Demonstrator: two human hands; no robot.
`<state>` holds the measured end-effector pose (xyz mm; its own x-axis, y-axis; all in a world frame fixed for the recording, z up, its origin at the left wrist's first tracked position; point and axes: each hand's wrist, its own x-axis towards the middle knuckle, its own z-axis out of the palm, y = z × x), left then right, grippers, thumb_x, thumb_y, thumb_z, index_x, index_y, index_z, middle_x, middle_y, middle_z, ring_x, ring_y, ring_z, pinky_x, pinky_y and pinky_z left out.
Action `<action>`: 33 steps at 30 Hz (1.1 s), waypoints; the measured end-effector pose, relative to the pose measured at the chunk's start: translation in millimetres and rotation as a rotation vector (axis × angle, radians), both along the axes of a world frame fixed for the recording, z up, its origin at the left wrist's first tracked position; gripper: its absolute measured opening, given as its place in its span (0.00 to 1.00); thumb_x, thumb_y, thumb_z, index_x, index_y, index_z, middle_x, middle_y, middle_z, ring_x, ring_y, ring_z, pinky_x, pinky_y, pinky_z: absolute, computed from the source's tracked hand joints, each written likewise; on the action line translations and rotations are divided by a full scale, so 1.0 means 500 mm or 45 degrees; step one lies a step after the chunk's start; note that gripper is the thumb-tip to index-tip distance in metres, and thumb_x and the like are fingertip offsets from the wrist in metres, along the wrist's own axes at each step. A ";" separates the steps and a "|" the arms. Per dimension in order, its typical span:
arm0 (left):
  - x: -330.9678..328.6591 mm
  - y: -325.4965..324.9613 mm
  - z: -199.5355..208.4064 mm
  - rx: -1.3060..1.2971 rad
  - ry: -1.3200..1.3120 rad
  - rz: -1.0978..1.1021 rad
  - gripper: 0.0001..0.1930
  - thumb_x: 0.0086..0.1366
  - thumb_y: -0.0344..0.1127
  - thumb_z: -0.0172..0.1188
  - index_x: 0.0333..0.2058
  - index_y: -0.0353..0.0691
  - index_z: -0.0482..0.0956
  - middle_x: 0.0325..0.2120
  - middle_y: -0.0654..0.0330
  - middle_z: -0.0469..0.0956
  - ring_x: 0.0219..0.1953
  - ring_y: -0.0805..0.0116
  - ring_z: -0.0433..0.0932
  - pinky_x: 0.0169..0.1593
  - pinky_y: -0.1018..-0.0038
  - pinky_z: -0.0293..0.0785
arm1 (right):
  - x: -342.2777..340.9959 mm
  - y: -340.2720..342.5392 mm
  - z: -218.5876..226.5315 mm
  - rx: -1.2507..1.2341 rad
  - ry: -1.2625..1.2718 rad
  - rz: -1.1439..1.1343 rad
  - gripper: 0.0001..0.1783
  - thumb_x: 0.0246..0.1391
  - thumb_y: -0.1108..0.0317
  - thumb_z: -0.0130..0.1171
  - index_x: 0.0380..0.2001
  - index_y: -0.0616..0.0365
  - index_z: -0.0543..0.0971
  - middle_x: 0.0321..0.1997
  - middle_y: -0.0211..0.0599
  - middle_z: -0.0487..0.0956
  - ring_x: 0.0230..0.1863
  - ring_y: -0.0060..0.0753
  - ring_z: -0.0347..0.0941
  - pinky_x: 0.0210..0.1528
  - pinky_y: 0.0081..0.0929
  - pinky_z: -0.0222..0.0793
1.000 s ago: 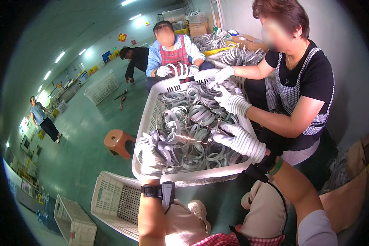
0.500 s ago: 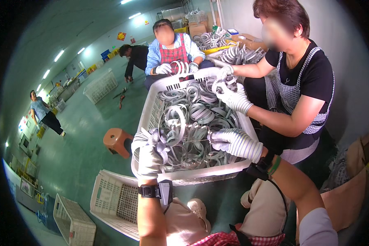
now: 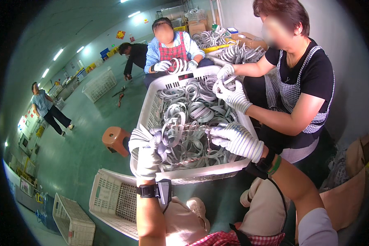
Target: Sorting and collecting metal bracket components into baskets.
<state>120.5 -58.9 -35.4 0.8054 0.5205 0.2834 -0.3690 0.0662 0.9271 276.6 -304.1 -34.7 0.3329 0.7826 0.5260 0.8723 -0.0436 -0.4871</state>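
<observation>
My left hand point(image 3: 146, 158), in a striped work glove, is closed around several grey band rings point(image 3: 173, 133) over the near left part of a white plastic crate. My right hand point(image 3: 240, 142), gloved too, pinches the end of a thin shiny wire point(image 3: 194, 128) by its fingertips. Thin strands run between my two hands, above the heap. Loose grey rings point(image 3: 201, 112) fill the white crate point(image 3: 142, 119) below. Exactly how the strands meet the rings in my left hand is hidden by the fingers.
At the right, a co-worker's gloved hands point(image 3: 233, 96) hold rings over the crate; another gloved co-worker point(image 3: 174, 53) holds rings at its far side. An orange stool point(image 3: 115, 139) and white baskets point(image 3: 115, 197) stand left. A cardboard box point(image 3: 346, 197) is at the right.
The rings in my left hand have tilted and dropped lower, and the strands between my hands have shifted. My right hand has risen slightly. Farther left, a standing person has moved.
</observation>
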 end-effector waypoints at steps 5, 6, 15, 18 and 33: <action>-0.010 0.010 0.003 0.004 0.103 -0.246 0.12 0.61 0.38 0.60 0.40 0.40 0.72 0.26 0.63 0.74 0.23 0.76 0.72 0.23 0.80 0.70 | 0.009 -0.003 -0.008 -0.070 0.051 0.013 0.16 0.53 0.65 0.57 0.45 0.58 0.77 0.40 0.47 0.79 0.41 0.44 0.76 0.45 0.32 0.69; -0.010 0.003 0.007 0.003 0.106 -0.250 0.12 0.61 0.38 0.60 0.40 0.40 0.72 0.26 0.63 0.74 0.23 0.76 0.72 0.23 0.80 0.70 | 0.010 -0.007 -0.006 -0.033 0.077 0.014 0.16 0.53 0.65 0.57 0.45 0.59 0.77 0.40 0.46 0.79 0.42 0.42 0.76 0.45 0.31 0.69; -0.012 -0.003 0.006 0.709 0.313 -0.030 0.14 0.56 0.33 0.62 0.40 0.38 0.73 0.28 0.64 0.75 0.24 0.78 0.71 0.26 0.81 0.68 | 0.042 -0.014 -0.028 0.260 0.331 -0.052 0.13 0.52 0.70 0.58 0.41 0.63 0.77 0.34 0.44 0.80 0.35 0.35 0.76 0.40 0.28 0.71; 0.002 -0.020 0.009 0.689 0.314 -0.014 0.14 0.56 0.33 0.62 0.40 0.38 0.73 0.28 0.64 0.75 0.24 0.78 0.71 0.26 0.81 0.68 | 0.038 -0.010 -0.030 0.303 0.434 -0.037 0.14 0.54 0.78 0.54 0.46 0.66 0.75 0.41 0.37 0.79 0.40 0.23 0.74 0.44 0.20 0.70; 0.047 -0.101 0.042 0.617 0.254 0.107 0.14 0.57 0.32 0.62 0.42 0.37 0.74 0.27 0.64 0.76 0.24 0.78 0.72 0.27 0.82 0.69 | 0.019 0.003 -0.005 0.330 1.476 0.144 0.18 0.58 0.58 0.53 0.41 0.63 0.75 0.21 0.23 0.73 0.19 0.16 0.67 0.20 0.13 0.62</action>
